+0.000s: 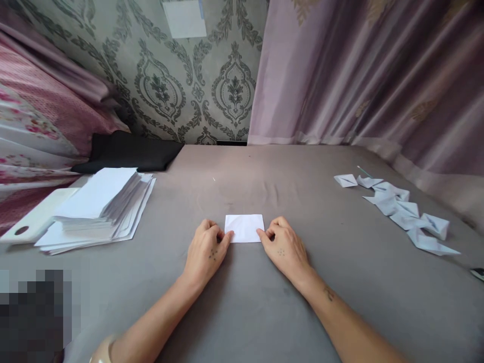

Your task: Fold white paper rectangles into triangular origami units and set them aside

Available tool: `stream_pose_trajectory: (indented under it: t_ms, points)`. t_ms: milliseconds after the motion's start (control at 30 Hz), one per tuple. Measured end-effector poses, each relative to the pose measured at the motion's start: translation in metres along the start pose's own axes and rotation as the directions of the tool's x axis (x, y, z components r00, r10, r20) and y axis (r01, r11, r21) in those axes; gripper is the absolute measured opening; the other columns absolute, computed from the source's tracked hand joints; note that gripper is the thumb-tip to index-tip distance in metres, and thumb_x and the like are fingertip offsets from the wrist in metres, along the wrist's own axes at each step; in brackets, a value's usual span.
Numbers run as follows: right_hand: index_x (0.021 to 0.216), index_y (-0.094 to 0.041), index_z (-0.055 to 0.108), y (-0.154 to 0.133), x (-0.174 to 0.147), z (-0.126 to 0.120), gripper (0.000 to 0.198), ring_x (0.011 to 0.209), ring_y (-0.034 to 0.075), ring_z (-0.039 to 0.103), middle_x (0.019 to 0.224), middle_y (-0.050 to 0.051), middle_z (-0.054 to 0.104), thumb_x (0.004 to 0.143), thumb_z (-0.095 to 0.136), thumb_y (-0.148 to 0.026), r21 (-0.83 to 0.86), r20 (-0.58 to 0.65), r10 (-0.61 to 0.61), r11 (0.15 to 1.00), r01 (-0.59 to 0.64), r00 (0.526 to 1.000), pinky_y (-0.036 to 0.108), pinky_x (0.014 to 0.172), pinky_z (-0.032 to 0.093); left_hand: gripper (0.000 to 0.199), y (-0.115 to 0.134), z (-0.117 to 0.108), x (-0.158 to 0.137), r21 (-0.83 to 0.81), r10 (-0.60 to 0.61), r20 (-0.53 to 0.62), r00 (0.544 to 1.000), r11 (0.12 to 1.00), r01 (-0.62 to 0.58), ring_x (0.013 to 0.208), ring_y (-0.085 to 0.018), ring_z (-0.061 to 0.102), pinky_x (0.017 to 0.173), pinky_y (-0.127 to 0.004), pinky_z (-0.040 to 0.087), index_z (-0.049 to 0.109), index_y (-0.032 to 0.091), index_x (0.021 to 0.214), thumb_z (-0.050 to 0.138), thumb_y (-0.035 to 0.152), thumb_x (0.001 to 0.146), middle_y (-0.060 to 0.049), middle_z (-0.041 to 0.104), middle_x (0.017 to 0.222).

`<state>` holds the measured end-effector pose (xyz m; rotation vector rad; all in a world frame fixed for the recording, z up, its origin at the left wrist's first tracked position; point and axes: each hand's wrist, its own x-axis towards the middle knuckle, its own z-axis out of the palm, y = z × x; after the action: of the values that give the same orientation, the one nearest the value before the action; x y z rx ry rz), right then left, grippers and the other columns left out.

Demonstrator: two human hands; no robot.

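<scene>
A small white rectangle of folded paper (244,228) is in front of me, over the middle of the grey cloth surface. My left hand (207,248) pinches its left edge, thumb on top and fingers curled beneath. At the right edge, my right hand (284,245) grips the paper in the same way. The paper's face looks flat, with faint crease lines. Whether it rests on the cloth or is held just above, I cannot tell.
On the left, a stack of white paper (102,201) lies partly over a white board (41,214) with a hole. Behind it is a black cloth (132,151). Several folded paper pieces (404,214) lie at the right. Patterned wall (196,91) and curtains (321,75) bound the far side.
</scene>
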<state>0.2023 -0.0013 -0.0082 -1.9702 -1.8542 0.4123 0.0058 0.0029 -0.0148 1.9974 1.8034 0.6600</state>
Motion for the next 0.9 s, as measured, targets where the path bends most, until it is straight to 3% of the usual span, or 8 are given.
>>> stream_pose_trajectory:
  t_ms: [400, 533, 633, 733, 800, 900]
  points:
    - [0.064, -0.019, 0.052, -0.001, 0.001, -0.002, 0.033, 0.058, 0.011, 0.050, 0.087, 0.003, 0.056, 0.089, 0.047, -0.041, -0.079, 0.027, -0.017, 0.997, 0.019, 1.000, 0.027, 0.050, 0.029, 0.032, 0.004, -0.002, -0.002, 0.010, -0.020, 0.023, 1.000, 1.000, 0.019, 0.085, -0.021, 0.055, 0.070, -0.034, 0.046, 0.053, 0.018, 0.069, 0.043, 0.040, 0.090, -0.007, 0.053, 0.090]
    - [0.073, -0.020, 0.054, -0.001, -0.001, -0.002, 0.027, 0.061, 0.013, 0.052, 0.088, 0.003, 0.055, 0.088, 0.050, -0.042, -0.075, -0.006, -0.039, 0.996, 0.039, 0.999, 0.027, 0.054, 0.033, 0.022, 0.006, -0.004, -0.003, 0.070, 0.025, 0.004, 1.000, 0.997, -0.026, 0.085, -0.022, 0.053, 0.070, -0.034, 0.046, 0.051, 0.018, 0.082, 0.042, 0.036, 0.091, -0.007, 0.051, 0.091]
    - [0.092, -0.020, 0.056, 0.000, -0.001, 0.000, 0.013, 0.075, 0.017, 0.055, 0.096, 0.005, 0.057, 0.089, 0.050, -0.032, -0.021, -0.065, -0.172, 0.985, 0.171, 0.983, 0.028, 0.063, 0.040, 0.016, 0.007, -0.005, 0.000, 0.112, 0.219, -0.004, 0.976, 0.970, -0.217, 0.092, -0.023, 0.049, 0.079, -0.037, 0.046, 0.052, 0.018, 0.100, 0.040, 0.024, 0.092, -0.010, 0.052, 0.104]
    - [0.097, -0.021, 0.059, 0.000, -0.001, -0.001, 0.018, 0.091, 0.019, 0.053, 0.097, 0.006, 0.059, 0.092, 0.042, -0.017, -0.011, -0.024, -0.428, 0.904, 0.428, 0.903, 0.030, 0.077, 0.042, 0.024, 0.010, -0.010, 0.003, 0.145, 0.446, 0.137, 0.884, 0.874, -0.464, 0.095, -0.023, 0.049, 0.086, -0.038, 0.043, 0.055, 0.018, 0.099, 0.033, 0.013, 0.092, -0.010, 0.056, 0.105]
    - [0.096, -0.022, 0.062, -0.002, -0.002, -0.003, 0.025, 0.091, 0.019, 0.052, 0.096, 0.006, 0.060, 0.093, 0.038, -0.012, -0.047, 0.043, -0.523, 0.850, 0.525, 0.851, 0.029, 0.079, 0.042, 0.025, 0.015, -0.014, 0.002, 0.171, 0.482, 0.261, 0.836, 0.829, -0.532, 0.093, -0.023, 0.051, 0.084, -0.036, 0.045, 0.057, 0.017, 0.094, 0.033, 0.010, 0.091, -0.010, 0.059, 0.100]
    - [0.105, -0.021, 0.062, -0.008, -0.010, -0.006, 0.029, 0.089, 0.019, 0.052, 0.099, 0.007, 0.060, 0.094, 0.036, -0.015, -0.159, 0.094, -0.545, 0.818, 0.552, 0.834, 0.030, 0.078, 0.041, 0.029, 0.023, -0.018, -0.007, 0.264, 0.410, 0.341, 0.846, 0.822, -0.505, 0.094, -0.024, 0.057, 0.082, -0.037, 0.047, 0.058, 0.016, 0.103, 0.035, 0.007, 0.087, -0.011, 0.063, 0.102]
